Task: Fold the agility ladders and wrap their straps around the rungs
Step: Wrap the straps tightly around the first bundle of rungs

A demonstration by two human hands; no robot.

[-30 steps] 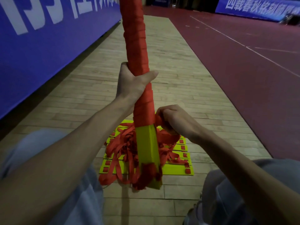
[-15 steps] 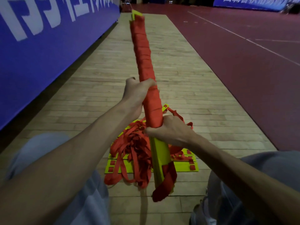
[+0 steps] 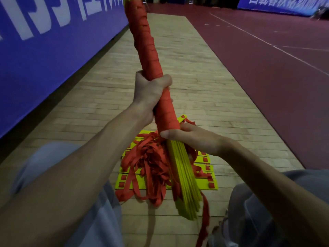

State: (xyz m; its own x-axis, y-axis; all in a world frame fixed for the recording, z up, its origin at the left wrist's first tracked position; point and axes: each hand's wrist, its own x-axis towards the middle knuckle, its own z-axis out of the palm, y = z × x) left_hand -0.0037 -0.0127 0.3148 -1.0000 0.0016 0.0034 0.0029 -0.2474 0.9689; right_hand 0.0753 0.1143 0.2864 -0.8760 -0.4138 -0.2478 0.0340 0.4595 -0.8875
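Note:
A folded agility ladder (image 3: 149, 56) stands tilted in front of me, its yellow rungs (image 3: 185, 179) stacked into a bundle and red strap wound tightly round the upper part. My left hand (image 3: 151, 90) grips the wrapped bundle at its middle. Lower down, my right hand (image 3: 192, 138) holds the bundle at the edge of the wrapping, thumb across the front. A loose end of red strap (image 3: 205, 216) hangs from the bundle's bottom. On the floor behind lies a second ladder (image 3: 210, 180), yellow rungs flat, with a tangle of red straps (image 3: 149, 166) on top.
I sit on a wooden plank floor (image 3: 195, 86) with my knees (image 3: 267, 202) on either side. A blue banner wall (image 3: 44, 50) runs along the left. Dark red sports flooring (image 3: 267, 68) with white lines lies to the right.
The bundle has tilted further toward me and its top leans left. My right hand went from pulling strap beside the bundle to holding it at the wrapping's lower edge.

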